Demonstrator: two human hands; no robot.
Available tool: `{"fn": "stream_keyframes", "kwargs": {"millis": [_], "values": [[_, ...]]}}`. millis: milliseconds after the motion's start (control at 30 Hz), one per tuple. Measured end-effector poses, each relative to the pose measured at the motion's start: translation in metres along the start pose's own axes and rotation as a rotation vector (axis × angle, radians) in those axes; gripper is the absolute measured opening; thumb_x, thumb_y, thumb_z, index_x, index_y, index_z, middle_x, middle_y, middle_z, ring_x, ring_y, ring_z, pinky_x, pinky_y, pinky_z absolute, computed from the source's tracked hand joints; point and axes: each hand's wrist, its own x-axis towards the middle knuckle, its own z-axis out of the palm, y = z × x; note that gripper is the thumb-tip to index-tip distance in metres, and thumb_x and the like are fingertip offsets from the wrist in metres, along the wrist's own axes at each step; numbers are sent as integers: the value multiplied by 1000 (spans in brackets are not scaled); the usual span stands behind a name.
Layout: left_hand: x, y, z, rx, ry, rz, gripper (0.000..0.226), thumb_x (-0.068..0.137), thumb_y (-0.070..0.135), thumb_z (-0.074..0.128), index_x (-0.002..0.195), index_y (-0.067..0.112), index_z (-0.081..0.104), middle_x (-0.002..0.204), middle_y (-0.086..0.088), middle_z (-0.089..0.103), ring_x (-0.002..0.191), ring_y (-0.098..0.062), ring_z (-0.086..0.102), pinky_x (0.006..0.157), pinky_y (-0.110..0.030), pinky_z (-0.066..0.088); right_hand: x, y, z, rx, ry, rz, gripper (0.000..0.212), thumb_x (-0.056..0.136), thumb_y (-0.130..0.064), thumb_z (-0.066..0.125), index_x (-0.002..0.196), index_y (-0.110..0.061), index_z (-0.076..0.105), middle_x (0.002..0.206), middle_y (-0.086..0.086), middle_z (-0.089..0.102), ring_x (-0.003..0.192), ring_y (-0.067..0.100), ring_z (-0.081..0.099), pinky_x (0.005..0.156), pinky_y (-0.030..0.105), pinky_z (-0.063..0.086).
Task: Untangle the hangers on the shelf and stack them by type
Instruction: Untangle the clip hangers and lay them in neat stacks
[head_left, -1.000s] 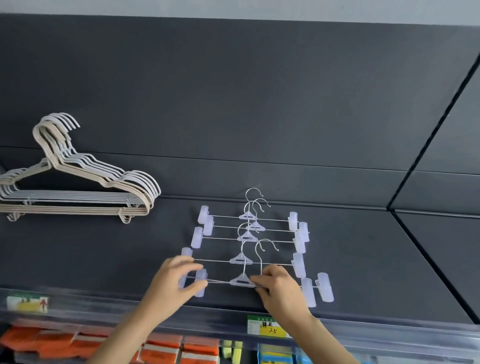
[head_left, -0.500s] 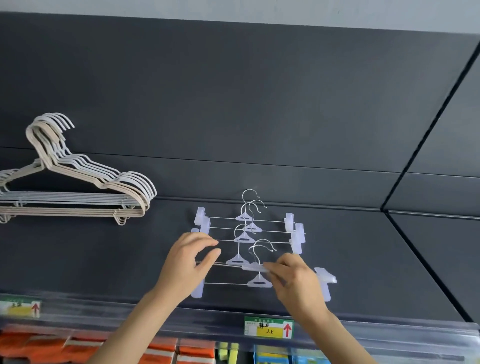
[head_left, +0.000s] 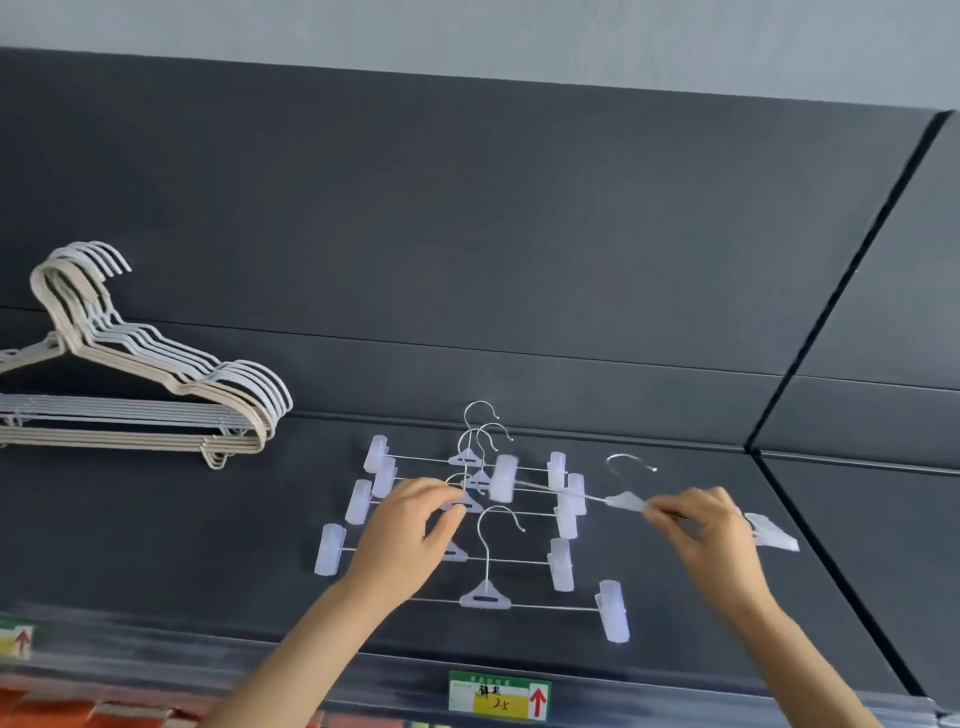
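Clear-plastic clip hanger (head_left: 626, 501) is pinched at its wire bar by the fingers of the right hand (head_left: 711, 530), partly over the pile of clip hangers (head_left: 485, 597) on the dark shelf (head_left: 208, 545). Its long axis is set left to right, hook toward the shelf's back. The left hand (head_left: 410, 525) is curled over the pile; whether anything is gripped cannot be told.

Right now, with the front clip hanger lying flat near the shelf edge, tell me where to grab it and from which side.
Pinch the plastic triangle at the middle of the front clip hanger, coming from the near edge of the shelf. It is broader than the wire, sits central so the clips should balance, and is bare; the left hand and wrist hide the bar's left end.
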Motion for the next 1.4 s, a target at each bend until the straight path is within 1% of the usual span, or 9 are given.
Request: {"fn": "stream_keyframes", "kwargs": {"millis": [67, 133, 333, 767, 1000, 1100, 1167, 1300, 1400], "values": [[5, -8, 8, 59, -15, -76, 35, 92, 33, 46, 115, 14, 63, 116, 7, 62, 111, -5, 50, 90, -12, 34, 12, 28, -14, 82, 13, 137, 18, 79, -7, 69, 72, -23, 70, 72, -3, 64, 83, 24, 49, 71, 13, 36], [10, -15, 15, 122, -37, -152, 31, 94, 24, 46, 120, 12, 60, 122, 2, 60, 118, -11, 49, 95, -21, 37, 26, 55, -24, 107, 11, 240, 16, 80, -4, 67, 75, -19, 71, 75, 4, 64, 85, 26, 53, 74, 26, 36], [20, -27, 24, 240, -47, -304, 32, 95, 19, 45, 123, 11, 57, 127, -1, 58, 122, -15, 47, 100, -26, 38, 59, 125, -24, -33, -15, 385, 8, 76, -5, 71, 83, -3, 74, 90, 16, 71, 80, 23, 57, 74, 29, 36], [35, -22, 42, 283, -100, -243, 33, 94, 20, 47, 126, 16, 54, 125, 3, 53, 120, -12, 45, 99, -23, 38, 100, 158, -4, -147, -193, 211, 9, 75, -2, 72, 80, -9, 76, 72, 2, 61, 86, 33, 55, 76, 32, 38], [34, -28, 30, 255, -66, -270, 31, 93, 19, 47, 123, 15, 56, 125, 2, 55, 121, -14, 44, 99, -25, 36, 95, 140, -4, -180, -185, 304, 24, 77, -4, 69, 101, -6, 71, 100, 17, 67, 106, 36, 56, 89, 37, 41], [26, -32, 10, 234, 21, -285, 29, 91, 15, 52, 119, 12, 60, 122, -1, 57, 116, -18, 47, 94, -26, 37, 79, 108, -10, -188, -35, 310, 38, 81, -5, 65, 119, -1, 60, 120, 21, 59, 118, 38, 48, 99, 42, 37], [15, -39, -4, 243, 86, -300, 27, 88, 11, 55, 114, 10, 63, 117, -5, 60, 110, -22, 51, 88, -28, 40, 57, 76, -11, -123, 31, 299, 31, 83, -7, 63, 113, -1, 63, 116, 19, 62, 108, 35, 54, 90, 33, 40], [-5, -53, -24, 338, 36, -405, 31, 84, 12, 61, 114, 8, 62, 114, -11, 59, 105, -32, 51, 79, -35, 44, -7, 12, 4, -15, -271, 244, 20, 81, -15, 68, 97, -3, 71, 87, 11, 68, 75, 22, 60, 69, 5, 40], [-10, -58, -28, 348, -73, -565, 45, 86, 24, 58, 128, 9, 50, 125, -14, 51, 116, -34, 46, 91, -38, 41, -35, -9, 19, 3, -482, 340, 27, 84, -23, 64, 90, 3, 64, 79, 16, 64, 78, 33, 58, 72, 28, 47]]}}
